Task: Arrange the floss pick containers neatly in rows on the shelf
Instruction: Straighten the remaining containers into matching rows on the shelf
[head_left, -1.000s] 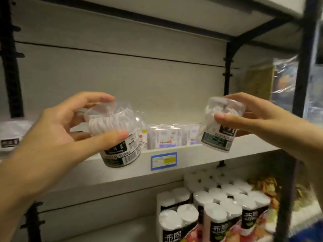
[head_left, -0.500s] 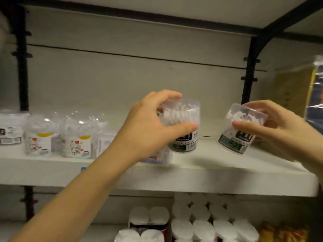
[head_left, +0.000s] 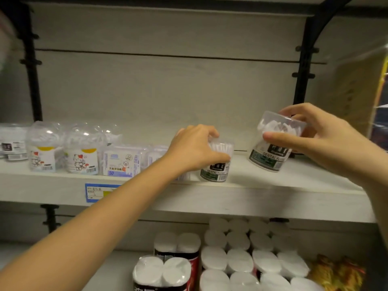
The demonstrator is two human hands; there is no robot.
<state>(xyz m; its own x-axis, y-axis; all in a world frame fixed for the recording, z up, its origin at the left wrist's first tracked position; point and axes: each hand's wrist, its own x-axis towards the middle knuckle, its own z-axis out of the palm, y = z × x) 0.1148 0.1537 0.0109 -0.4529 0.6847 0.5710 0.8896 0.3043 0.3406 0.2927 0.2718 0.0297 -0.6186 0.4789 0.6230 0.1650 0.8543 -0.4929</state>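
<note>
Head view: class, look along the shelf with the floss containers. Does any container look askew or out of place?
Yes: the tilted floss container in the right hand leans over, not standing flat on the shelf. The upright floss container gripped by the left hand stands straight near the front edge.

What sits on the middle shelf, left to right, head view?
Dark-label pack, first cat tub, second cat tub, blue box, upright floss container in left hand, tilted floss container in right hand.
</note>
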